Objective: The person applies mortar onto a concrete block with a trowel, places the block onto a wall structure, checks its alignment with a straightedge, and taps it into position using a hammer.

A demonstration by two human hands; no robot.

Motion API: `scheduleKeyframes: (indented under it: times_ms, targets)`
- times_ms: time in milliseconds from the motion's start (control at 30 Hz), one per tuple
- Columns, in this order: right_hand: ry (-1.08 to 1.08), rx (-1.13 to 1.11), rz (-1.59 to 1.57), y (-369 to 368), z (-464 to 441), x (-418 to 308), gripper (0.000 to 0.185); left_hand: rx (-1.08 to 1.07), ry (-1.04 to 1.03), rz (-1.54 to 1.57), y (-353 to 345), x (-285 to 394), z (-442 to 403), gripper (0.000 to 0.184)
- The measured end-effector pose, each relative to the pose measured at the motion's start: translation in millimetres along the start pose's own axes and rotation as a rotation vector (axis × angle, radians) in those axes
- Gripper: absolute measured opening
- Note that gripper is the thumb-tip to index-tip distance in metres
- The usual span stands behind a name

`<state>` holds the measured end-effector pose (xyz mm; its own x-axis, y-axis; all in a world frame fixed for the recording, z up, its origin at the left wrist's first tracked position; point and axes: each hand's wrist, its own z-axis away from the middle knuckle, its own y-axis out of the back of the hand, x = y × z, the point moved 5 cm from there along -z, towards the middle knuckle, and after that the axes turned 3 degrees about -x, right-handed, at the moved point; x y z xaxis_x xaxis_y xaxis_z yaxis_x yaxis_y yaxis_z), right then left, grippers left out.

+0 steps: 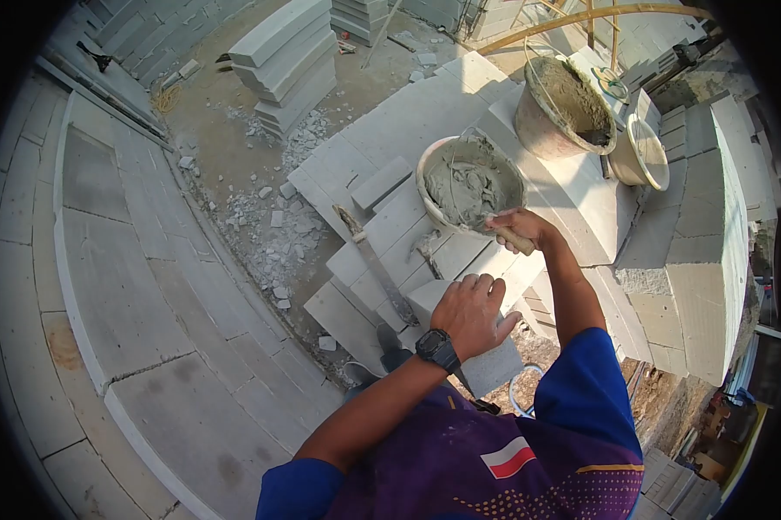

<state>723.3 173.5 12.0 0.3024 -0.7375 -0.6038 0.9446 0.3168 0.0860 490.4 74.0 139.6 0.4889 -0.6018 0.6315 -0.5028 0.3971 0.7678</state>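
My right hand (527, 229) is closed around the pale handle (515, 240) of a trowel. The trowel's blade is lost in the wet grey mortar (468, 178) of a round bucket (423, 192). Below and to the left, my left hand (470, 314), with a black watch on its wrist, lies over a light grey block (493, 368). Its fingers bend over the block's far edge, and the thumb points right. The block stands tilted close to my body. A long flat blade tool (380, 270) with a worn handle lies on the stacked blocks to the left.
A larger bucket of mortar (529, 121) and a tipped pale bucket (646, 152) stand at upper right. Block stacks (291, 65) rise at the back, with rubble (278, 217) on the floor. A block wall (139, 286) runs along the left, another (698, 234) on the right.
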Motion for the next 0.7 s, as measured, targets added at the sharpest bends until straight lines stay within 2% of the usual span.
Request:
scheduleKeyframes:
  times_ms: [133,233,267,500,533,700]
  targets:
    - [0.048,0.137,-0.033,-0.2,0.2,10.1,0.040,0.009,-0.003,0.006,1.8,-0.7,-2.1,0.050]
    - [-0.045,0.316,0.422,-2.3,41.5,-22.3,0.038,0.027,-0.017,-0.005,1.6,-1.1,-1.6,0.050]
    - [-0.035,0.272,0.547,-1.7,44.2,-28.0,0.035,0.035,-0.027,-0.010,1.5,0.0,-2.4,0.050]
    - [0.006,0.178,0.546,-8.2,17.3,-23.3,0.032,0.038,-0.031,-0.017,2.4,1.2,-2.1,0.047]
    - [0.002,0.178,0.509,-6.7,18.0,-19.9,0.028,0.031,-0.036,-0.024,1.4,1.4,-2.0,0.047]
    - [-0.028,0.219,0.569,-5.4,36.4,-21.9,0.033,0.024,-0.049,-0.021,0.9,0.9,-0.8,0.047]
